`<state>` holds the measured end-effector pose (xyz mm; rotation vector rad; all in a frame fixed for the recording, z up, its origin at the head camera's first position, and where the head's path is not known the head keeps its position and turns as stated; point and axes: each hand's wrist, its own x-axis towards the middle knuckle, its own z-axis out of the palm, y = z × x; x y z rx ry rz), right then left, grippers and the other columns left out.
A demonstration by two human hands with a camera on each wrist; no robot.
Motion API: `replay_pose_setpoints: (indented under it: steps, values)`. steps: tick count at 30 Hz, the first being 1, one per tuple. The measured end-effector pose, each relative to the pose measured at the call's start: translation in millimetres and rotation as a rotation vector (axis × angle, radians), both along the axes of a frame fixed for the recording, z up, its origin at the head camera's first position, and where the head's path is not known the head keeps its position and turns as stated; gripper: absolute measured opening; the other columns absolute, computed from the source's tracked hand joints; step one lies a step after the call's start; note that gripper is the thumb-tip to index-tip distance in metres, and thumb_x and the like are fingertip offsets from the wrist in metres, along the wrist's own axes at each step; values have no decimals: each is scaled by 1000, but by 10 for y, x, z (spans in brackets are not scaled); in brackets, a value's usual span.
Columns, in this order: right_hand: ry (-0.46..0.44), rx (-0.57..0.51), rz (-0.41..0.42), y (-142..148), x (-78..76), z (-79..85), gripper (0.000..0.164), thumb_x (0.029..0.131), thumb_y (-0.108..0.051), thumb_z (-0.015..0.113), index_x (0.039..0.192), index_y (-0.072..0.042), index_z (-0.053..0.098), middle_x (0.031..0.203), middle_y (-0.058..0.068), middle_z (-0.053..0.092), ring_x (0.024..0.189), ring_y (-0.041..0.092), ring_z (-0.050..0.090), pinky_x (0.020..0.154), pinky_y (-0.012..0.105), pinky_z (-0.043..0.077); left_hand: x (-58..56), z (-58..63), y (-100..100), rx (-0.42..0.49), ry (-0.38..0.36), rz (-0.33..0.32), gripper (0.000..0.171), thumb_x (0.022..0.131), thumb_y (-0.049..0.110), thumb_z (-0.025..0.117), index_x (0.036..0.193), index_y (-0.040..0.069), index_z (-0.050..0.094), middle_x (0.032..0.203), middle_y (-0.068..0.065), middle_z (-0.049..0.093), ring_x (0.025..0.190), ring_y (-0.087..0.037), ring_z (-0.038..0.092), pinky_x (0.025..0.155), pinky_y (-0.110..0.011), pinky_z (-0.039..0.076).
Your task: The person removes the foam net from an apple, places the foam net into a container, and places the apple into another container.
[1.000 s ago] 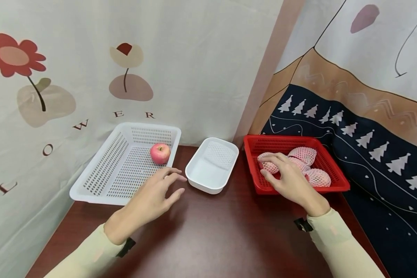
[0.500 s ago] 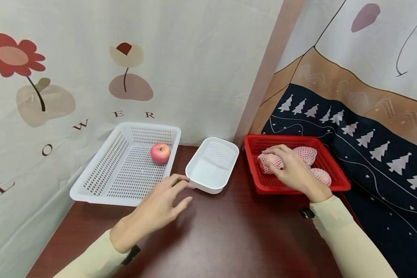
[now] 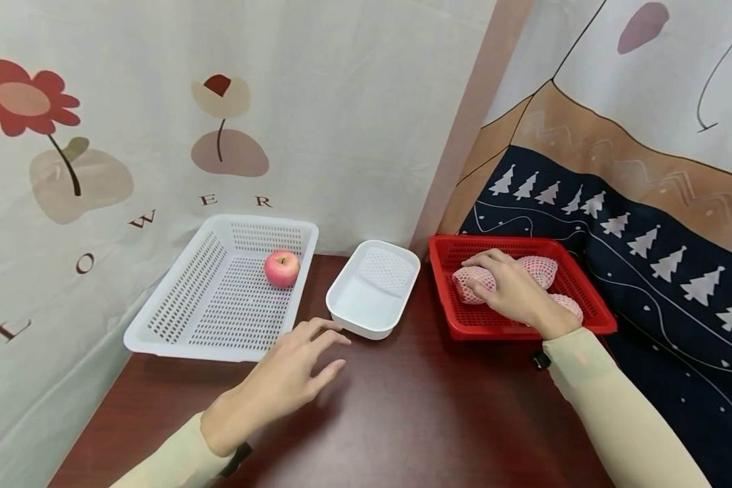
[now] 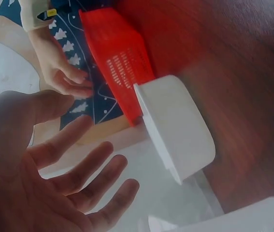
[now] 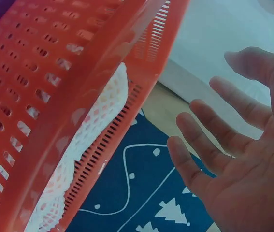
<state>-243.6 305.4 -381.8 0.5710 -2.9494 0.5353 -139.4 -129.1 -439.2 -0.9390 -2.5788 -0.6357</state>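
Note:
My right hand (image 3: 515,288) hovers over the red basket (image 3: 594,308), fingers spread and loosely bent, holding nothing. In the right wrist view a gap shows between the hand and the basket's rim. Inside the basket lie several reddish fruits in white foam nets; one netted fruit (image 3: 472,283) is just under my fingers, and another netted fruit (image 3: 539,271) lies behind the hand. My left hand (image 3: 287,373) hangs above the table with relaxed, parted fingers and no object in it. Its fingertips are close to the near end of the small white tray (image 3: 356,325).
A white perforated basket (image 3: 165,298) stands at the left with a bare red apple (image 3: 282,269) near its right wall. A white net-like patch (image 3: 384,271) covers the far part of the small tray's floor. Printed curtains rise behind the dark red table (image 3: 402,413).
My left hand has drifted right and toward me, away from the white basket. My right hand has shifted slightly right and up above the netted fruits. The containers stay put.

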Motion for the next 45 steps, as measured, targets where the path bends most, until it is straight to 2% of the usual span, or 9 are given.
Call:
replay_pose_setpoints:
  steps: [8,14,19,26,34,45]
  values:
    - [-27,46,13,8,-73,-36,45,109,-18,80,153,-12,72,160,23,67,153,50,59,130,78,46,53,-22,53,4,-20,-4,31,99,23,94,127,24,81,135,-1,77,117,-24,78,96,-46,66]
    - [-71,85,16,22,-140,-38,50,107,-17,80,156,-10,70,163,25,63,155,53,56,129,80,45,46,-53,81,-3,-43,-6,34,99,24,94,130,22,81,135,-4,77,119,-25,76,97,-49,66]
    - [-108,122,18,40,-193,-33,53,105,-18,81,156,-10,70,164,26,61,155,54,55,128,82,44,44,-68,109,-30,-48,0,36,100,27,94,133,24,79,137,-4,77,121,-23,75,95,-49,64]
    - [-155,147,39,57,-262,-8,56,105,-19,83,159,-9,68,166,26,59,157,55,52,129,83,42,61,-69,140,-35,-58,1,41,101,28,93,139,24,78,141,-3,76,128,-26,74,99,-53,64]
    - [-211,186,32,81,-346,-34,60,105,-16,81,163,-12,65,167,23,57,160,53,48,130,83,41,62,-61,178,-56,-31,-16,49,102,32,92,146,25,74,147,-4,74,139,-29,71,105,-55,64]
    - [-265,214,55,113,-489,-38,69,97,-8,87,162,-8,65,168,31,55,155,61,50,125,87,43,49,-31,246,-102,24,-65,52,101,31,93,149,23,74,155,-9,70,145,-33,68,122,-61,57]
